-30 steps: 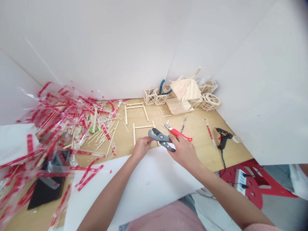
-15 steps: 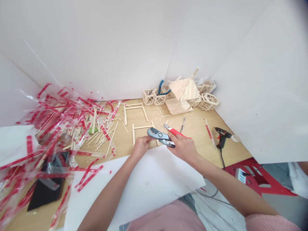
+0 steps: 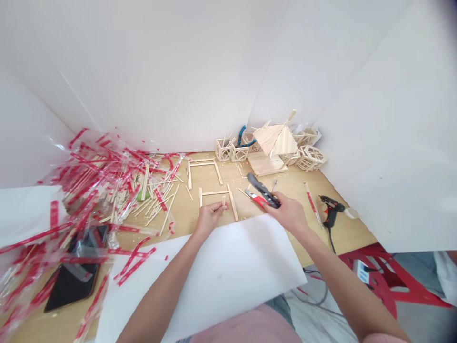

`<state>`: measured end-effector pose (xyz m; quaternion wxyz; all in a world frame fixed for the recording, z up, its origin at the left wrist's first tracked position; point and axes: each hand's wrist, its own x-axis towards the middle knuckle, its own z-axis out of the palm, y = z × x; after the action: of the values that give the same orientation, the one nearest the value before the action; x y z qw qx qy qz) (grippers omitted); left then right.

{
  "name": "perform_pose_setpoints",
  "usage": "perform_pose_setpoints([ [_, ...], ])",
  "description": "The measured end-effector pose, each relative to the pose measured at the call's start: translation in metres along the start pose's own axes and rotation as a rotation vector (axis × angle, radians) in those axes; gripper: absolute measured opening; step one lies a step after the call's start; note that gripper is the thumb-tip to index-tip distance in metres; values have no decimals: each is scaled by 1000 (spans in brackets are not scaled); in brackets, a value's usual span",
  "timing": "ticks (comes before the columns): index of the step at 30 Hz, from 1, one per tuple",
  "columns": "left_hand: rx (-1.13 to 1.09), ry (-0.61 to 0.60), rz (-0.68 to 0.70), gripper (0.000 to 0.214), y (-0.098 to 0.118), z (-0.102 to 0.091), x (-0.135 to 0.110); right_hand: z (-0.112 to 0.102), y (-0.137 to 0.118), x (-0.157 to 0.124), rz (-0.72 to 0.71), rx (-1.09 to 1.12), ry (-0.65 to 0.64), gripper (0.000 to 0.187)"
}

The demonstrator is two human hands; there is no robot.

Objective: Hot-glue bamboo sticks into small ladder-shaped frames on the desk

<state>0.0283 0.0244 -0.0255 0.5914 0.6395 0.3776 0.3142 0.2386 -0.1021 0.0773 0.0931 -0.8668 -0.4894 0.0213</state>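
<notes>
My left hand [image 3: 210, 218] is closed in a pinch on a short wooden stick [image 3: 223, 202], held upright above the nearer wooden frame [image 3: 214, 192]. To the right, my right hand [image 3: 288, 212] grips a pair of grey and black hand cutters [image 3: 263, 189], their head pointing up and left. Just below the cutters, a red utility knife [image 3: 254, 196] lies on the table, partly hidden by the hand. A second three-sided wooden frame [image 3: 202, 163] rests behind the first. White paper [image 3: 214, 271] spreads under my forearms.
Loose sticks and red-striped plastic wrappers [image 3: 117, 164] heap up at the left, beside a dark phone [image 3: 71, 286]. A stick-built house model [image 3: 274, 140] and small lattice boxes [image 3: 224, 150] stand at the back. A glue gun [image 3: 331, 209] lies right, above a red stool [image 3: 382, 271].
The cutters have moved right, away from my left hand, turning in my right hand. The short stick now shows in my left fingers. The view has shifted slightly.
</notes>
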Motion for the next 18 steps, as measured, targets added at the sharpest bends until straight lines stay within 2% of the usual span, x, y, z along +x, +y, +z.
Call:
perform_pose_setpoints([
  [4, -169, -24, -100, 34, -3, 1, 1, 15, 49, 9, 291, -54, -46, 59],
  [7, -277, -39, -186, 41, 1, 2, 1, 36, 87, 15, 418, -94, -34, 65],
  [10, -311, -48, -231, 42, 6, 1, 1, 56, 113, 21, 428, -119, 36, 68],
  [13, -338, -58, -272, 41, 8, 0, 1, 70, 124, 28, 374, -111, 122, 68],
  [16, -392, -52, -299, 40, 7, -1, 1, 71, 123, 33, 297, -83, 152, 65],
  [18, -446, -40, -310, 40, 6, -1, 1, 63, 115, 34, 268, -53, 226, 58],
])
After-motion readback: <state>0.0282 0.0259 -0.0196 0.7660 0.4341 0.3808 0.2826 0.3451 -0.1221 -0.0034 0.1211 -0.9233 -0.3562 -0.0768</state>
